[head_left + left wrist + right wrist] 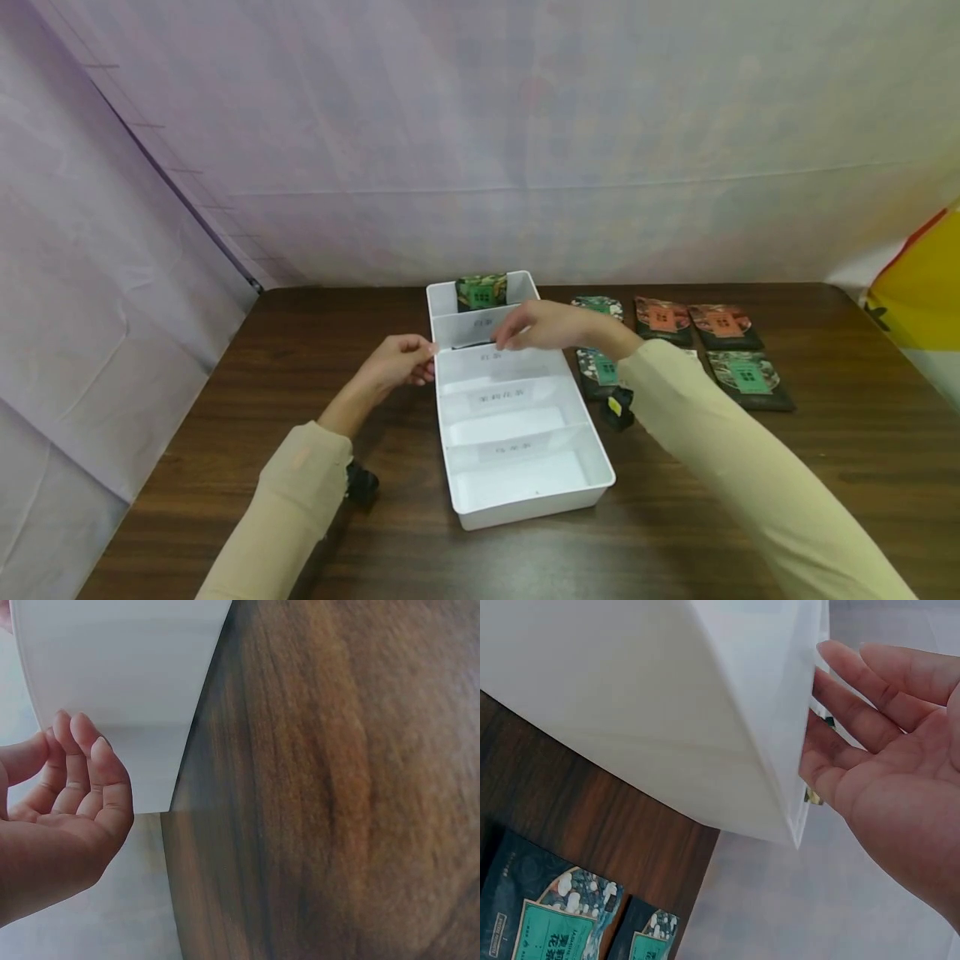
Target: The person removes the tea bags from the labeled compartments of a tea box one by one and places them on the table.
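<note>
A long white divided box [525,496] stands on the table, with printed labels on its dividers. My left hand [397,362] pinches its left rim between thumb and fingers, as the left wrist view also shows. Over the second compartment from the back is my right hand [543,325], fingers loosely bent and pointing down into it. Beside those fingertips a thin dark edge [472,345] shows in that compartment; the rest of it is hidden. In the right wrist view some fingertips vanish behind the box wall. A green-labelled packet [482,292] stands in the rearmost compartment.
Right of the box lie green-labelled packets [597,371], red-labelled packets [663,319] and another green-labelled packet [750,377], partly behind my right sleeve. A white cloth [525,167] hangs behind the table [322,325]. Yellow and red fabric [918,283] is at far right.
</note>
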Motion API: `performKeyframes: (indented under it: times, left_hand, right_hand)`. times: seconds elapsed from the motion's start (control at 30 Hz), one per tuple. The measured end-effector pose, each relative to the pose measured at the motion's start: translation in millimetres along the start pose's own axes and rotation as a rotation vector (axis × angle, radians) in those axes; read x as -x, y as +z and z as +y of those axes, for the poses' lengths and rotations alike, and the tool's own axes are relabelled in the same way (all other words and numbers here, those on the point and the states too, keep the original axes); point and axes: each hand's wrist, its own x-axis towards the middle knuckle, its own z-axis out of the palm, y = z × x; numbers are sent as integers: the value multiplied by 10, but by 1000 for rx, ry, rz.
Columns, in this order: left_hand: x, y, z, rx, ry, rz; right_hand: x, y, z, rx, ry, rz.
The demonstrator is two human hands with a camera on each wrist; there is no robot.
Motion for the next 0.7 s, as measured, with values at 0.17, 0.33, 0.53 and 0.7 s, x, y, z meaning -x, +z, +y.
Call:
performKeyframes:
  times: [0.17,0.33,0.53,0.7]
  left_hand:
    - [-8,4,-8,12,3,-2]
    - [-7,3,-4,20,-1,-6]
    - [-11,3,-2,21,-4,-2]
    - [-10,1,-10,20,1,0]
  right_hand:
    - [-28,37,10,16,15,-9]
    - [-21,59,10,28,20,13]
    - [-14,80,20,46,3,32]
    - [7,54,16,77,0,37]
